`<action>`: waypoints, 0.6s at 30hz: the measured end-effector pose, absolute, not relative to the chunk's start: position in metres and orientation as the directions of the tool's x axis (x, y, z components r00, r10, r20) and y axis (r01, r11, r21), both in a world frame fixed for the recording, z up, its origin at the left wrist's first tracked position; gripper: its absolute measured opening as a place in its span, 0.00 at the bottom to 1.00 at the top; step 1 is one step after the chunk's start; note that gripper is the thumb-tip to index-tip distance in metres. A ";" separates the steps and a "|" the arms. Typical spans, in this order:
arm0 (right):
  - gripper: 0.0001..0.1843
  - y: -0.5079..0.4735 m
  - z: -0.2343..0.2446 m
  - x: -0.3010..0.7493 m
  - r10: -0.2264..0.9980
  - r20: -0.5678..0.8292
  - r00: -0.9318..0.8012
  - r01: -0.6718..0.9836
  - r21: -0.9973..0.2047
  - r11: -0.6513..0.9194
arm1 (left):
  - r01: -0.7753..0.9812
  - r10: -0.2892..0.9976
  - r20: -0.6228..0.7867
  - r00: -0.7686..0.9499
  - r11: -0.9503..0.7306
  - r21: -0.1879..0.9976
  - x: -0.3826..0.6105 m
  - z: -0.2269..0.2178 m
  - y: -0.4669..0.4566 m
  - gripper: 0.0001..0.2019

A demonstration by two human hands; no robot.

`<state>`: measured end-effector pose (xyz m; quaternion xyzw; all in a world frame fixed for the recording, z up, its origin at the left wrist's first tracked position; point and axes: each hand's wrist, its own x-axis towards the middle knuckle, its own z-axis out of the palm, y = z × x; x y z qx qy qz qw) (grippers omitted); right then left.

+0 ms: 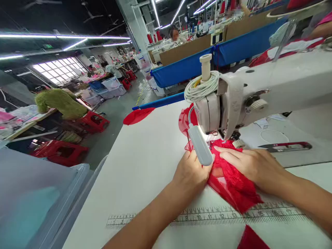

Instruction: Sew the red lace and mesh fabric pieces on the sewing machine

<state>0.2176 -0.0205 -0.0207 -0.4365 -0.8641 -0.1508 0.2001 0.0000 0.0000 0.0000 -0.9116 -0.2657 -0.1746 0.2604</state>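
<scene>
Red lace fabric (233, 176) with a sheer part lies under the head of a white sewing machine (215, 107). My left hand (193, 171) is closed on the fabric's left edge, beside the needle area; a grey lamp (201, 145) hides some of its fingers. With fingers stretched out, my right hand (252, 166) lies flat on the lace just right of the needle area. More sheer red fabric (184, 121) shows behind the lamp. The needle tip is hard to make out.
Thread snips (287, 147) lie on the machine bed at right. A red piece (138, 116) sits at the table's far left corner, another red scrap (251, 238) at the near edge. A ruler tape (197, 218) crosses the table (124, 183). A plastic bin (38, 200) stands left.
</scene>
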 end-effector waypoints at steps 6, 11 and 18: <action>0.23 -0.016 -0.017 0.223 0.571 0.529 -0.628 0.721 0.118 0.683 | 0.528 0.426 0.321 0.846 -0.754 -0.391 0.000 -0.001 -0.003 0.17; 0.23 -0.017 -0.016 0.223 0.574 0.567 -0.591 0.736 0.088 0.671 | 0.515 0.391 0.353 0.850 -0.757 -0.402 0.002 0.000 -0.005 0.17; 0.21 -0.017 -0.018 0.226 0.577 0.527 -0.624 0.718 0.096 0.689 | 0.529 0.376 0.400 0.836 -0.745 -0.405 0.000 0.006 -0.006 0.15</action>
